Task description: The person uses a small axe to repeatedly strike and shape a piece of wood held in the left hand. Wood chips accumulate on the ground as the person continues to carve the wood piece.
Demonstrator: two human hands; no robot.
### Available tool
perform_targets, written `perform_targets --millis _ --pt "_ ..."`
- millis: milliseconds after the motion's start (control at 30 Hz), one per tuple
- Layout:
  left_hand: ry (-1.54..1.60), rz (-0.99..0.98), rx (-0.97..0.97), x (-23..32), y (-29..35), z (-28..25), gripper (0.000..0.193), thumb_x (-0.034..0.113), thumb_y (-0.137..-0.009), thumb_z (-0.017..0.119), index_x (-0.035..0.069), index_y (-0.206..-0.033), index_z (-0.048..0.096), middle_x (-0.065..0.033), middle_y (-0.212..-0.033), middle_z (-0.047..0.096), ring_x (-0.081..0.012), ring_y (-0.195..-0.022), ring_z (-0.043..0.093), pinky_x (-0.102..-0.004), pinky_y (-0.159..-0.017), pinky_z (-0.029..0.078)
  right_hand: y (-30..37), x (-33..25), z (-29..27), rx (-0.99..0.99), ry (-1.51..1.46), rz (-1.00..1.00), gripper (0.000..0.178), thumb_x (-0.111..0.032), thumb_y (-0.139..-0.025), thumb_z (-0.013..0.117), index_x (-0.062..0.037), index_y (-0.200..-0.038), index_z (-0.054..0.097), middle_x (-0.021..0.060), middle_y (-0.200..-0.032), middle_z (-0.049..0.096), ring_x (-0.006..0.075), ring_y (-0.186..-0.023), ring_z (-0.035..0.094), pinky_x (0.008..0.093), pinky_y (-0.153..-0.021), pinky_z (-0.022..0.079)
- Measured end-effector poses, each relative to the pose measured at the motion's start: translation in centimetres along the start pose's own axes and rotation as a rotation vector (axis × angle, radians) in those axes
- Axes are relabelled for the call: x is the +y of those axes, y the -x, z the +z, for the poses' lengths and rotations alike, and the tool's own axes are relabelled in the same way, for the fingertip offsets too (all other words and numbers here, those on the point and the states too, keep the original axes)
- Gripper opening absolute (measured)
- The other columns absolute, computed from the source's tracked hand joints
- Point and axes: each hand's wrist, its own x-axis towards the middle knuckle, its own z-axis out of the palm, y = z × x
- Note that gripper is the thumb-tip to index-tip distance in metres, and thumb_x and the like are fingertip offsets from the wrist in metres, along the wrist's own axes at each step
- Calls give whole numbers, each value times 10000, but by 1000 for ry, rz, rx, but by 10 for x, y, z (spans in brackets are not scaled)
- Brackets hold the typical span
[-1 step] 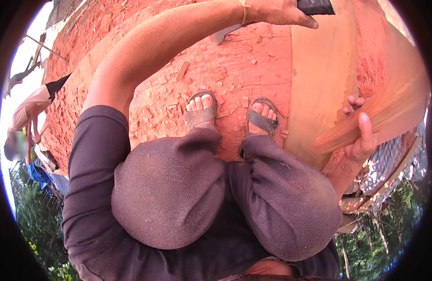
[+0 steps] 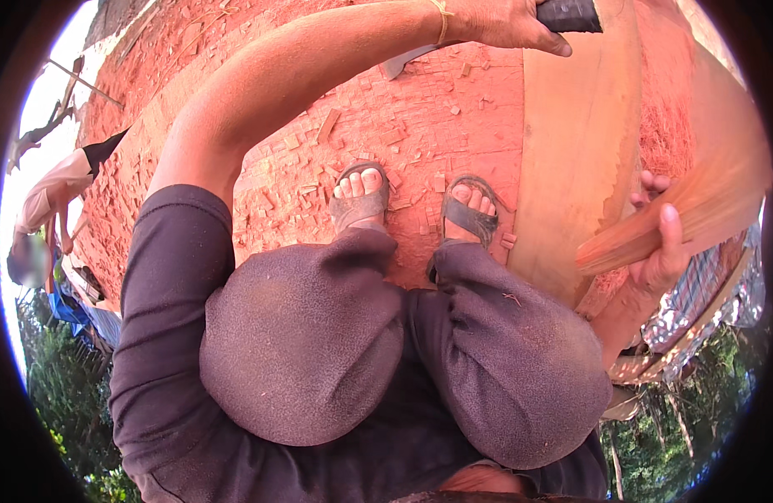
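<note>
At the top of the view my left hand is closed round a black, block-like object; its thumb runs along the near side, and the rest of the object is cut off by the picture's edge. My right hand, at the right, grips a reddish-brown flat piece of wood between thumb and fingers. This piece widens away toward the right rim, where it is blurred. Beside it lies a wide tan board with a ragged right edge. Under my left wrist shows part of a grey curved blade-like piece.
Wood chips lie scattered over the reddish ground round my sandalled feet. Another person bends at the far left. Striped cloth and foliage lie at the lower right. Both my knees stand close below the hands.
My right hand and the piece of wood have shifted a little to the right. My left hand has moved slightly down and right with the black object. The tan board looks unmoved.
</note>
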Motion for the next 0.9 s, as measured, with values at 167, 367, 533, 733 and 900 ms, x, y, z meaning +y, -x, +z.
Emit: perform_targets --millis 167,367,533,733,900 --pt "-20 1 -19 -4 1 10 312 286 -841 793 38 -930 628 -33 -702 537 -167 -701 538 -374 -658 466 -59 -96 -10 21 -217 -202 373 -155 -909 684 57 -1191 562 170 -1016 637 249 -959 643 367 -788 549" --pt "-26 -77 -14 5 9 10 262 261 -855 771 56 -953 642 -23 -718 550 -153 -701 551 -362 -663 480 -36 -44 87 113 410 136 252 -153 -889 741 11 -1056 649 70 -833 643 157 -706 613 301 -650 527" --pt "11 -72 -31 6 12 4 256 255 -858 785 71 -978 654 -4 -728 554 -143 -716 555 -347 -668 472 -9 -12 44 -101 489 287 254 -157 -887 747 27 -1023 636 60 -805 652 142 -655 614 272 -605 514" --pt "-33 -43 -58 -1 7 7 288 288 -855 782 64 -980 652 -35 -722 555 -171 -716 562 -371 -680 477 -61 -80 51 327 -50 65 249 -195 -894 743 18 -981 651 75 -773 650 175 -699 634 291 -674 523" --pt "-124 -75 -120 1 10 4 282 282 -849 787 63 -971 658 -51 -727 577 -181 -722 578 -379 -692 484 -43 -5 69 -196 642 308 295 -165 -854 739 30 -1056 648 52 -810 662 116 -708 618 268 -647 503"
